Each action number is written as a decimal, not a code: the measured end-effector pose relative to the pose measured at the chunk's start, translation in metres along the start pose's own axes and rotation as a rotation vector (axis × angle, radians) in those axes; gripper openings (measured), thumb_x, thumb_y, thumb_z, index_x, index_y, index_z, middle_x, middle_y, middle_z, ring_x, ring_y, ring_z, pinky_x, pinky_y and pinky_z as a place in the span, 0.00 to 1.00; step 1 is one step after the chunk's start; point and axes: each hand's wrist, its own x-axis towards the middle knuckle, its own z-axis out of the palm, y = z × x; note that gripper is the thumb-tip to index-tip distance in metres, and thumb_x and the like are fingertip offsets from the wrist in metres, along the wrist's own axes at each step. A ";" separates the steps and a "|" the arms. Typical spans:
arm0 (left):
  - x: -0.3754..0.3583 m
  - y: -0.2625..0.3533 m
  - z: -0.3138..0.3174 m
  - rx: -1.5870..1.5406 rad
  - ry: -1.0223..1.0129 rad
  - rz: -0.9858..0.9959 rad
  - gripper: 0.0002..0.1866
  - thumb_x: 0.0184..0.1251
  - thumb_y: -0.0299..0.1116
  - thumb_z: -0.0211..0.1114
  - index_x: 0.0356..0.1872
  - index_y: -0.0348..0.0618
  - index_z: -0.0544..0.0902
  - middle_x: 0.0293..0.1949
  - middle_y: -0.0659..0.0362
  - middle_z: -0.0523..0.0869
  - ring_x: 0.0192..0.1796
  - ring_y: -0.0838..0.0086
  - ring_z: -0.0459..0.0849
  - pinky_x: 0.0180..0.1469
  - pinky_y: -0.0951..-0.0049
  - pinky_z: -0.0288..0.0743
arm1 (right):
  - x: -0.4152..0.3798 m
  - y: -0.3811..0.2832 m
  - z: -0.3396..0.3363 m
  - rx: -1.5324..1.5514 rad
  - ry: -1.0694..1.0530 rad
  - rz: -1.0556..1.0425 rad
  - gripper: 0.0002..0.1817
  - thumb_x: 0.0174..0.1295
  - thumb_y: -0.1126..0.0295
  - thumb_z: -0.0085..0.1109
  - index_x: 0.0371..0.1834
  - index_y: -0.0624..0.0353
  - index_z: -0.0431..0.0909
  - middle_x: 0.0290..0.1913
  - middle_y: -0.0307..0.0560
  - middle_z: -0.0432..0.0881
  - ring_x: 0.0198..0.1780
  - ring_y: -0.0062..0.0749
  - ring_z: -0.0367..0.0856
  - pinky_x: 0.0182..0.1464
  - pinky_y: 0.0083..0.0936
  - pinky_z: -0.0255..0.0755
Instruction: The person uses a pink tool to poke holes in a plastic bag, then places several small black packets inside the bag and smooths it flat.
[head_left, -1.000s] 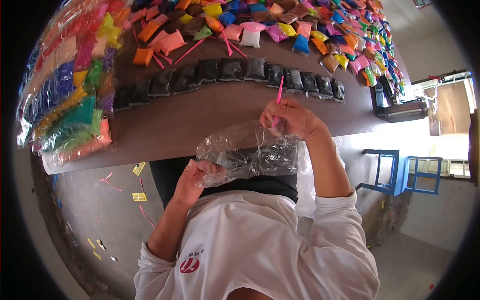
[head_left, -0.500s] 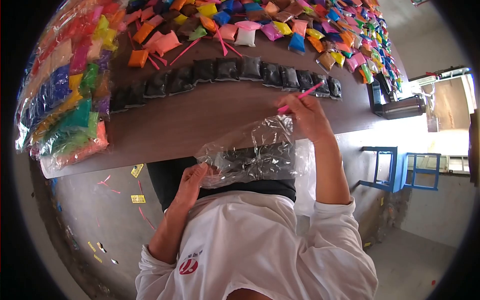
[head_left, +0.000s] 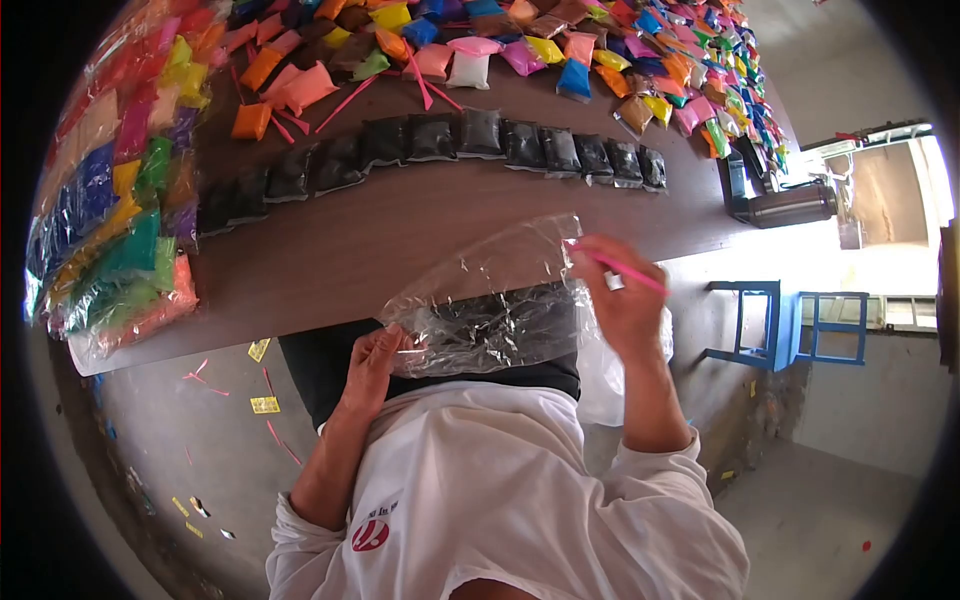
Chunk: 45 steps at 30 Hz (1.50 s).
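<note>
A clear plastic bag [head_left: 500,330] spreads over my lap at the table's near edge, crinkled and see-through. My left hand [head_left: 375,365] is closed on its left end, thumb against the fingers. At the bag's right edge is my right hand [head_left: 622,300], slightly blurred, its fingers closed around a thin pink plastic stick [head_left: 630,270]. The stick slants down to the right across the fingers, with its left tip by the bag's upper right edge. Beyond the bag, a curved row of small black packets [head_left: 432,137] lies on the brown table [head_left: 330,250].
Many small colourful packets [head_left: 580,45] cover the far side of the table, with pink sticks [head_left: 418,80] among them. Larger bags of coloured packets [head_left: 125,220] are heaped at the left. A metal flask [head_left: 790,207] lies at the right edge. A blue stool [head_left: 785,325] stands beyond.
The pink stick has swung from pointing up to the right to sloping down to the right in my right hand. My left hand keeps its hold on the bag. The whole view shifts slightly.
</note>
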 end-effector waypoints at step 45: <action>-0.008 -0.006 0.013 0.135 -0.154 0.077 0.25 0.81 0.45 0.52 0.27 0.36 0.82 0.29 0.60 0.85 0.35 0.78 0.80 0.41 0.73 0.72 | 0.020 0.044 0.015 -0.321 0.057 0.082 0.03 0.62 0.73 0.64 0.36 0.58 0.80 0.34 0.50 0.84 0.37 0.47 0.84 0.41 0.39 0.76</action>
